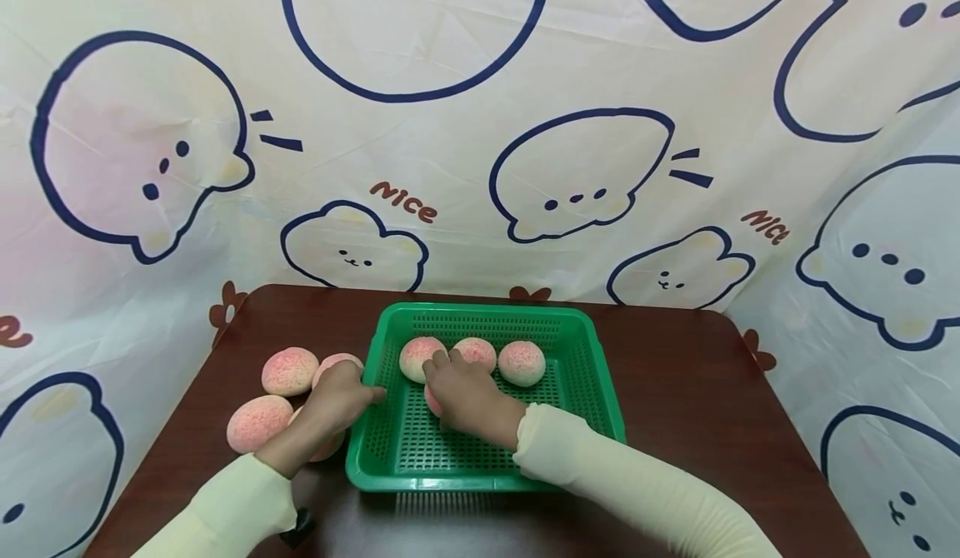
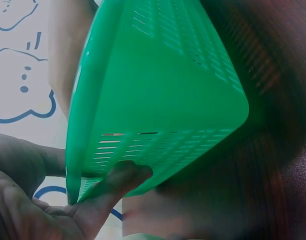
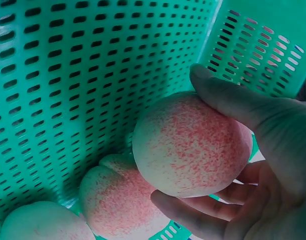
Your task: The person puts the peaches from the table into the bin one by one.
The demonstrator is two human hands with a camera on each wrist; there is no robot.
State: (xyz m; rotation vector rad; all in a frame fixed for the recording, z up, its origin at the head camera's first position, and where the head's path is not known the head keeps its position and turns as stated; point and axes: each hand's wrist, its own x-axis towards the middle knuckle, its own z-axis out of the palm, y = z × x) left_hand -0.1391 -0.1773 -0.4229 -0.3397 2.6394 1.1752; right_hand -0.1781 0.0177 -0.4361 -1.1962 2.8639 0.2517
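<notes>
- On the left of the table (image 1: 675,408), four peaches (image 1: 289,371) are lying close together, two of them partly hiding behind the left hand and forearm; their pale skins are showing pink speckles and a matte, grainy texture
- The left hand (image 1: 337,401) is pinching the left rim of the green basket (image 1: 450,484), its fingers closing to the wall's thickness, with the thumb lapping inside
- The basket, apparently stiff, light plastic, is showing slotted walls, a grid floor and a smooth, rolled rim; that rim is probably offering the surest hold
- Inside, left of the middle, the right hand (image 1: 465,393) is holding one peach (image 3: 193,145), its fingers spreading to the fruit's width and curling round it, thumb opposing; whether the peach is touching the floor, nobody is telling from these views
- It is probably weighing little and slipping rarely, yet bruising if soft, so a broad hold round its widest part is looking safest
- Three more peaches (image 1: 522,364) are resting in a row towards the basket's back, one cleft showing up close
</notes>
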